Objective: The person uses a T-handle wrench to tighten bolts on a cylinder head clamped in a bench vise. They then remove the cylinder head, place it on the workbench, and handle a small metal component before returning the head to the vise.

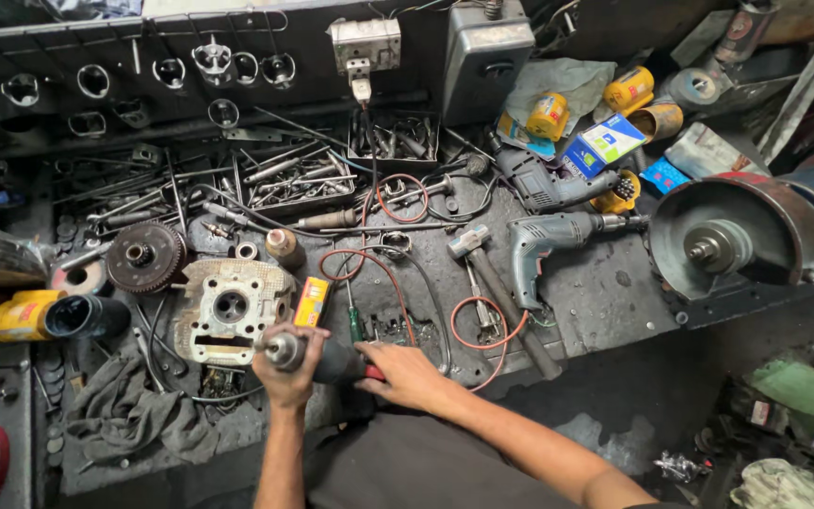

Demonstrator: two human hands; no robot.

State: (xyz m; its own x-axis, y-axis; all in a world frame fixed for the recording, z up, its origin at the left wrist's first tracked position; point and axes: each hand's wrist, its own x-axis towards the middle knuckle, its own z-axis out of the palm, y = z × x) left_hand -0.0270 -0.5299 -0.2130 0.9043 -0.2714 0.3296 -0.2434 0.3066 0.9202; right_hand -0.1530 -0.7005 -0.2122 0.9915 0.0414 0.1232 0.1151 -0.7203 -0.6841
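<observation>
Both of your hands are closed on one small power tool [327, 358], a dark, stubby body with a metal nose, held level just above the front edge of the workbench [605, 292]. Your left hand [292, 363] wraps its fingers tight around the metal front end, the chuck poking out to the left past your knuckles. Your right hand [407, 372] grips the rear of the tool, fingers curled over the dark housing where a bit of red shows.

Just beyond the tool's nose lies a pale cylinder head casting [231, 306], flat on the bench, with a round bore in its middle. Beside it, to the right, sits a small yellow box [312, 302], and near that a green-handled screwdriver [354, 323]. A red cable [398, 292] loops across the bench behind your right hand. Further back rest a hammer [482, 269] and a grey electric drill [553, 240]. At the left, a dark toothed gear [146, 256] lies near the casting, and a grey rag [129, 415] is bunched at the bench's front.
</observation>
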